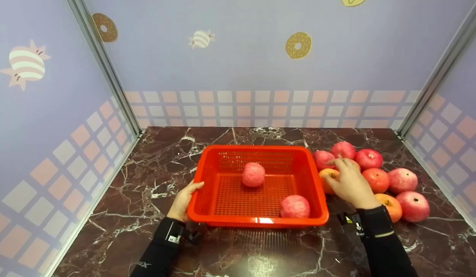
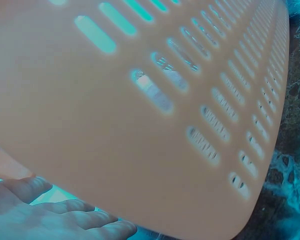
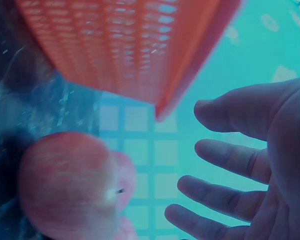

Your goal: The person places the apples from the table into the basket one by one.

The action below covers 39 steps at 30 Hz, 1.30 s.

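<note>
A red plastic basket (image 1: 257, 220) with slotted sides stands in the middle, with one pink apple (image 1: 253, 174) towards its back and another apple (image 1: 295, 206) in its front right corner. My left hand (image 1: 184, 200) rests against the basket's left rim; in the left wrist view its fingers (image 2: 72, 205) lie fairly straight along the slotted outer wall. Over the apples to the right hovers my right hand (image 1: 351, 184), thumb and fingers spread with nothing between them. Nearest to it is a yellow-orange apple (image 1: 327, 184), partly hidden by the fingers.
Several more apples crowd the right side, among them a red apple (image 1: 369, 158) at the back and a pink apple (image 1: 412, 206) at the front. The dark marbled tabletop (image 1: 145, 173) is bounded by patterned panels (image 1: 257, 69) at the back and sides.
</note>
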{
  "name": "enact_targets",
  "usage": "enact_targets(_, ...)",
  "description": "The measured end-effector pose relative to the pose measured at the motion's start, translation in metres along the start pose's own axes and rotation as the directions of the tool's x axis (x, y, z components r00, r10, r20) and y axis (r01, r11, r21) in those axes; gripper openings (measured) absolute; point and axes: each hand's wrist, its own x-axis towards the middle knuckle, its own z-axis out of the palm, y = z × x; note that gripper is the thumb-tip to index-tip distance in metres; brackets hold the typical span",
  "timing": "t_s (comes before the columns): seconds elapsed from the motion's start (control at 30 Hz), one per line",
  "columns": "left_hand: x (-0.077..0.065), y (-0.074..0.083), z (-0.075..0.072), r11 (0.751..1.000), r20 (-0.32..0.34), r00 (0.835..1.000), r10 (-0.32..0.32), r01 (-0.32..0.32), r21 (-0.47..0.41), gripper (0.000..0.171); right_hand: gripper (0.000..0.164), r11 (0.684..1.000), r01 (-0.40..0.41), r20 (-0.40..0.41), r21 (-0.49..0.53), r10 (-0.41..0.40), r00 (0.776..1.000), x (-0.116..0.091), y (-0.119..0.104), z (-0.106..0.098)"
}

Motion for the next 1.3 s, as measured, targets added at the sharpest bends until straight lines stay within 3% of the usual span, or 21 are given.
enact_targets(0.13, 0.0, 0.0, -0.001, 1.0, 0.021, 1.0, 0.0, 0.0, -0.01, 0.051, 0.033, 1.0, 0.007, -0.008, -0.015, -0.008, 1.0, 0.001, 0.009, 0.01)
enact_targets(0.6, -0.001, -0.001, -0.002, 1.0, 0.042, 0.999, 0.016, -0.016, -0.005, 0.051, 0.045, 0.997, -0.022, 0.064, -0.069, 0.026, 0.998, 0.004, 0.03, 0.036)
enact_targets(1.3, -0.001, -0.001, -0.001, 1.0, 0.021, 1.0, 0.01, -0.01, -0.011, 0.053, 0.051, 0.994, -0.076, 0.075, -0.078, 0.081, 0.994, 0.002, 0.031, 0.041)
